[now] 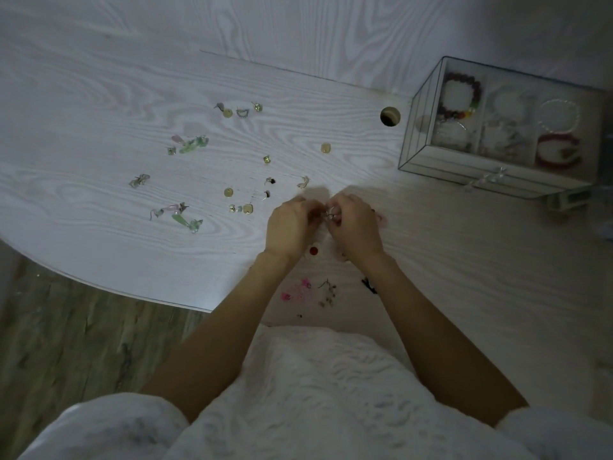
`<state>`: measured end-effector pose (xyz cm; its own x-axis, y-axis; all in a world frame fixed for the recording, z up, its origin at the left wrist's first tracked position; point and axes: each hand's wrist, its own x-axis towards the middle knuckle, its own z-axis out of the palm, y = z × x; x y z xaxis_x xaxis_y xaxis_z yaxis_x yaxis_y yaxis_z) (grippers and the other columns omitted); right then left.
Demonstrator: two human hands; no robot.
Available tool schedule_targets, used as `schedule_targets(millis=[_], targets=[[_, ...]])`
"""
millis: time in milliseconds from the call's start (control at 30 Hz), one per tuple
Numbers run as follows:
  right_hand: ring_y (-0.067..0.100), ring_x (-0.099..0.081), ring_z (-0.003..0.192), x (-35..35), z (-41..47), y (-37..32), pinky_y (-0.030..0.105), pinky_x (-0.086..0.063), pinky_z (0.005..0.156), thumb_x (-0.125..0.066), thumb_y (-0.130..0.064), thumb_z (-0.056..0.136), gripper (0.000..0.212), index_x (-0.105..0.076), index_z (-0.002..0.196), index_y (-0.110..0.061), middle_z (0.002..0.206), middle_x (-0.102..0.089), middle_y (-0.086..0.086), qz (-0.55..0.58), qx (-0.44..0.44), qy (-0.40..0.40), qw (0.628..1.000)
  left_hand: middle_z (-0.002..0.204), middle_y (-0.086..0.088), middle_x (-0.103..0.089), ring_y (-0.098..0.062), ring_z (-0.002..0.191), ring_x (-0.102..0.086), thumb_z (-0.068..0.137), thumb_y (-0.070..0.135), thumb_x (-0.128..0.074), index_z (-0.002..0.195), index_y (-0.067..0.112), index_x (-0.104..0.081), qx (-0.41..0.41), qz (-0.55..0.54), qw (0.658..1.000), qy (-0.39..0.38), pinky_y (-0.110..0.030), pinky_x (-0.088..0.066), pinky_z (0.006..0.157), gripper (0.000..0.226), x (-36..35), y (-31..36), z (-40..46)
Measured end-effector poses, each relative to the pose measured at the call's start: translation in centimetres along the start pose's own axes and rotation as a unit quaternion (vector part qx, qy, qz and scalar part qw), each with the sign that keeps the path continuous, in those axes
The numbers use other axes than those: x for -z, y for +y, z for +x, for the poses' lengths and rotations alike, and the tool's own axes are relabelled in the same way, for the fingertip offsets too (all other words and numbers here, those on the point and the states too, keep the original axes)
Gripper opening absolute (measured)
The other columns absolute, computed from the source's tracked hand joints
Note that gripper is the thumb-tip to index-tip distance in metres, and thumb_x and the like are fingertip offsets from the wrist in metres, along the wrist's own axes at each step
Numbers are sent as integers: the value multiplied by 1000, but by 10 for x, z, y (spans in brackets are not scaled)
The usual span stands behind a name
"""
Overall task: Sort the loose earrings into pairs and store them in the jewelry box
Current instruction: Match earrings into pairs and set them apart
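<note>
Both hands brought together just above the pale wood-grain table [99, 94]. Right hand [356, 224] curled, fingertips pinching a small silvery earring [330, 214]; left hand [292, 225] curled too, fingertips meeting the same piece, though exactly which fingers hold it too small to tell. Likely light as a scrap of wire, thin, easily bent at the hook, and slippery between the pads; best taken by the body or bead, not the fine hook.

Just beyond the knuckles, scattered loose earrings: a pale feathery silver one [303, 181], small round yellow studs [228, 192], a square amber stud [325, 148]. Farther left, long green glass drop earrings [187, 224] and a matching green-and-pink cluster [190, 142], well apart from each other. Nearer the body, pink bead earrings [295, 290] and a small dark pair [328, 292].

Far right, clear glass jewelry box [418, 141], compartments holding bracelets, well away from both hands. Pairing apparently far from finished.
</note>
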<state>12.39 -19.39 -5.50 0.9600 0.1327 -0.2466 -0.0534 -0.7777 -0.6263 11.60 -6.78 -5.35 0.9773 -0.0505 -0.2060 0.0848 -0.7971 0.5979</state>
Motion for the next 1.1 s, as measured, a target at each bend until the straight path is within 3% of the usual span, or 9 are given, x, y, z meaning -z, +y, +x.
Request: schedule_targets(millis=[333, 467, 567, 733, 833, 967, 1100], targets=[[20, -57, 87, 1, -2, 0, 32, -47, 75, -61, -10, 84, 15, -61, 99, -7, 96, -61, 8, -11, 1, 5, 1000, 91, -5, -73, -24, 84, -67, 84, 20, -65, 96, 11, -70, 19, -19, 1000, 5, -38, -53, 76, 16, 6, 3, -2], [20, -57, 89, 3, -2, 0, 35, -50, 78, -61, -6, 84, 19, -61, 103, -6, 100, -60, 9, -16, 10, -2, 1000, 91, -4, -72, -20, 79, -66, 86, 21, -63, 98, 11, -68, -1, -25, 1000, 17, -34, -53, 71, 16, 9, 0, -4], [20, -57, 88, 8, -1, -1, 33, -49, 76, -58, -3, 84, 20, -62, 103, -5, 100, -59, 10, -11, 16, -5, 1000, 91, -5, -69, -18, 71, -64, 87, 18, -62, 100, 11, -68, -46, -31, 998, 41, -29, -52, 64, 16, 16, -9, -8], [21, -55, 95, 23, 17, -4, 29, -45, 78, -56, -4, 85, 21, -62, 105, -6, 105, -58, 11, -13, 66, 8, 998, 91, -3, -66, -20, 81, -59, 86, 16, -62, 103, 13, -67, -44, 4, 992, 114, -23, -42, 65, 18, 34, -33, -5], [25, -52, 104, 29, 45, -8, 29, -42, 83, -55, -2, 84, 28, -60, 111, -7, 112, -57, 11, -43, 94, 26, 994, 93, -3, -67, -23, 86, -57, 84, 16, -63, 104, 15, -67, 3, 20, 988, 153, -26, -41, 65, 20, 50, -46, -1], [28, -49, 107, 25, 85, -11, 21, -36, 87, -49, 9, 83, 39, -59, 118, -6, 117, -57, 12, -78, 127, 40, 988, 105, -9, -62, -29, 97, -52, 74, 7, -64, 113, 14, -63, 56, 35, 989, 132, -29, -39, 79, 39, 68, -71, -11], [29, -54, 101, 15, 99, -17, 26, -44, 83, -53, 8, 85, 27, -67, 105, -3, 107, -61, 16, -76, 123, 20, 989, 106, -16, -58, -36, 97, -52, 71, 2, -65, 115, 10, -62, 54, 60, 992, 92, -38, -43, 80, 44, 76, -93, -33]])
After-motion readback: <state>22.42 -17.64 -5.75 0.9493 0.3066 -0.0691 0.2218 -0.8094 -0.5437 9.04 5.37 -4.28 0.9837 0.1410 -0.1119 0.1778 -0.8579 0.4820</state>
